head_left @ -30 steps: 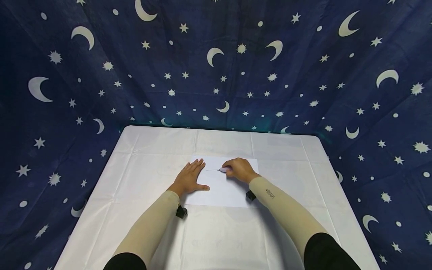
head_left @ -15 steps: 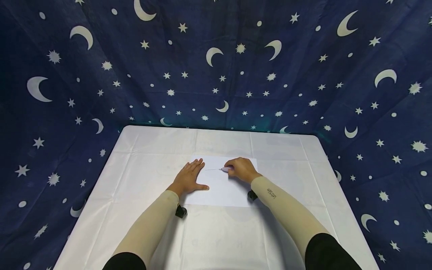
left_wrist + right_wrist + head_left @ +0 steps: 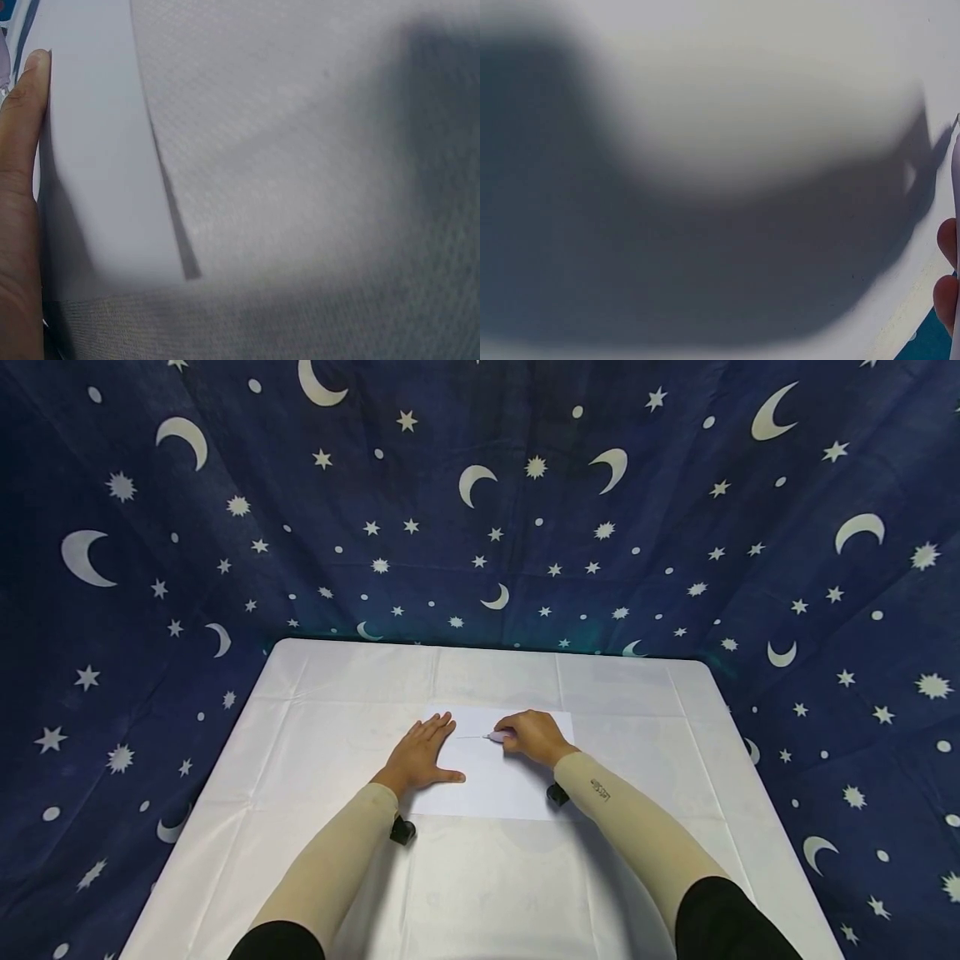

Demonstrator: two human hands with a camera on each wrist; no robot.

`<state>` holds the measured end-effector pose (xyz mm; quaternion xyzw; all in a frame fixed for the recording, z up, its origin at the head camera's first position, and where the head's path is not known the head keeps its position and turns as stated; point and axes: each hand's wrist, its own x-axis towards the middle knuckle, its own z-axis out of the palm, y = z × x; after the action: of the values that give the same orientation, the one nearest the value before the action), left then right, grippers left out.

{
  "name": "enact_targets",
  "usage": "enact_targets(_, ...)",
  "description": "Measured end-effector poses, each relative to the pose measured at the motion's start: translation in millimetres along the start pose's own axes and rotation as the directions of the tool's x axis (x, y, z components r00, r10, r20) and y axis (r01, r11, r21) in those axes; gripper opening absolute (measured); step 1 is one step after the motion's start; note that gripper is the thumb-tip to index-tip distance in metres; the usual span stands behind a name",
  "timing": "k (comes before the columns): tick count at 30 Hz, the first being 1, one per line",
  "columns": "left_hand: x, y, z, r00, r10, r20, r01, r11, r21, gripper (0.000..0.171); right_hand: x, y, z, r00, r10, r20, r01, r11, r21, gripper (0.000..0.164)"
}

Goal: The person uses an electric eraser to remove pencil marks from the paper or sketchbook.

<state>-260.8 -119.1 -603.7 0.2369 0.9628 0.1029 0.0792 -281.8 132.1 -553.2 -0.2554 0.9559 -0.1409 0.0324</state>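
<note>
A sheet of white paper (image 3: 502,785) lies on the table with a thin dark line (image 3: 470,737) across its upper part. On the paper's left side rests my left hand (image 3: 420,756), flat, fingers stretched and thumb spread; its thumb (image 3: 19,127) shows in the left wrist view. My right hand (image 3: 536,737) pinches a pale lilac correction pen (image 3: 497,737) with a fine tip, which points left at the line's right end. In the right wrist view only the edge of the pen (image 3: 957,180) and two fingertips (image 3: 946,240) appear; the grip is mostly hidden.
A white cloth with fold creases covers the table (image 3: 495,877). Behind and beside it hangs a dark blue curtain (image 3: 480,443) with moons and stars. Small black devices (image 3: 402,831) sit under both wrists.
My right hand with the correction pen shifts slightly right, then back left along the line. My left hand stays on the paper.
</note>
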Motion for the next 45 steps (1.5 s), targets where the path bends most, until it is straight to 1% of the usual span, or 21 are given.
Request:
enact_targets(3, 1.2, 1.0, -0.8, 1.000, -0.010, 0.016, 0.010, 1.000, 0.006, 0.112, -0.2, -0.7, -0.8, 1.000, -0.002, -0.004, 0.002, 1.000, -0.005, 0.024)
enact_targets(10, 1.3, -0.2, 0.6, 1.000, 0.012, -0.007, -0.012, 1.000, 0.000, 0.112, -3.1, 4.7, -0.5, 1.000, 0.013, -0.007, -0.013, 1.000, -0.005, 0.024)
enact_targets(12, 1.4, -0.3, 0.6, 1.000, 0.013, -0.005, -0.013, 1.000, -0.004, 0.112, -4.7, 6.7, -1.2, 1.000, 0.011, -0.014, -0.011, 1.000, -0.003, 0.024)
enact_targets(18, 0.8, -0.8, 0.9, 1.000, -0.007, 0.014, 0.007, 1.000, -0.006, 0.113, -6.9, 9.1, -2.6, 0.999, 0.003, -0.036, -0.003, 1.000, 0.005, 0.023)
enact_targets(23, 0.3, -2.5, 3.0, 1.000, 0.007, 0.006, -0.007, 1.000, -0.007, 0.112, -4.9, 7.2, -0.4, 0.999, -0.014, -0.038, 0.014, 1.000, 0.021, 0.023)
enact_targets(30, -0.9, -1.1, 0.9, 1.000, 0.016, -0.021, -0.016, 0.999, -0.028, 0.113, -0.1, 2.5, 3.3, 0.999, -0.028, -0.032, 0.028, 1.000, 0.009, 0.024)
enact_targets(40, 1.2, -0.9, 0.8, 0.999, 0.026, -0.027, -0.026, 0.999, -0.023, 0.111, 2.1, -1.6, 2.1, 1.000, -0.018, -0.020, 0.018, 1.000, 0.014, 0.025)
enact_targets(45, 0.8, -2.6, 3.1, 0.999, 0.025, -0.025, -0.026, 1.000, -0.015, 0.112, 3.5, -2.5, 4.6, 0.999, -0.039, -0.038, 0.040, 0.999, 0.021, 0.024)
